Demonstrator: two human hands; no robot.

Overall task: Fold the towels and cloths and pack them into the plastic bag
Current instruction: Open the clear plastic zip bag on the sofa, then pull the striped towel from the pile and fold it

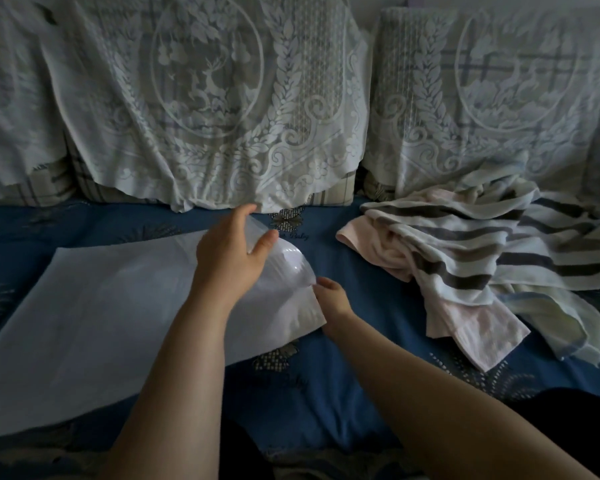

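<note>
The seat of a sofa [343, 393] fills the lower half of the view, covered in a dark blue cloth with pale stitched flower motifs. Behind it stand the back cushions, draped with white lace covers [215, 109] worked with an oval deer-and-tree design (plaid fabric shows through and below the lace). The light is dim.

A large translucent white plastic bag [94, 323] lies flat on the blue seat at the left, its mouth turned to the right. The left hand [231, 252] grips the raised upper edge of that mouth, thumb on the near side and fingers curled over the top, lifting the film into a glossy bulge. The right hand [331, 299] pinches the lower edge of the mouth near the seat, its fingers bent; both hands are on the bag.

To the right, apart from the bag, a loose heap of towels [482, 258] rests on the seat against the cushions: one white with grey stripes, a pale pink one beneath, and a cream one trailing forward.
</note>
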